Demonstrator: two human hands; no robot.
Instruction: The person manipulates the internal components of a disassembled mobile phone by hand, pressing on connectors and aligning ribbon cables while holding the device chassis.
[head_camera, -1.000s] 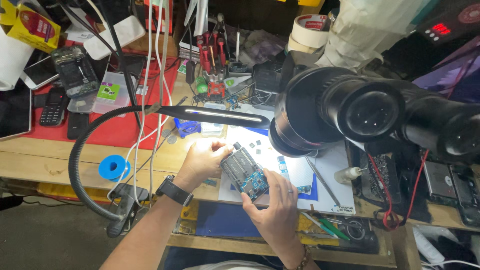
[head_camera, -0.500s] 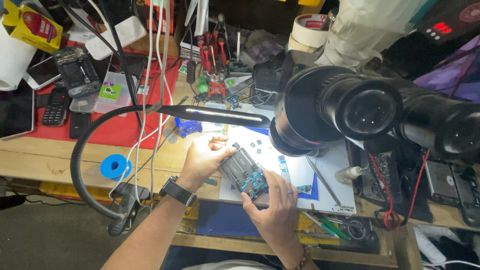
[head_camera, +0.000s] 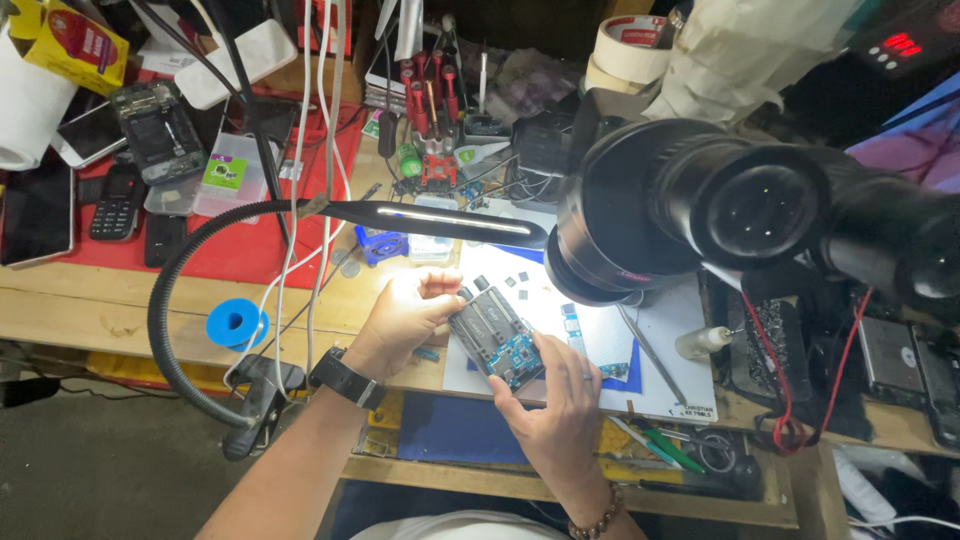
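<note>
Circuit board (head_camera: 497, 336) held over white mat (head_camera: 660, 345) at counter ctr, left hand (head_camera: 405, 315) gripping its 10 o'clock end, right hand (head_camera: 553, 400) its 5 o'clock end, w/ microscope (head_camera: 700, 205) at 2 o'clock.

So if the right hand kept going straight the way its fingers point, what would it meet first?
The right hand points up and left, already touching the blue-and-grey circuit board; beyond that, probably the left hand, though depth is unclear.

A circuit board (head_camera: 495, 335) lies on a mat (head_camera: 610, 335) on the bench (head_camera: 90, 300), between both hands, apparently under the microscope (head_camera: 690, 210); phones (head_camera: 120, 200) lie far left.
</note>
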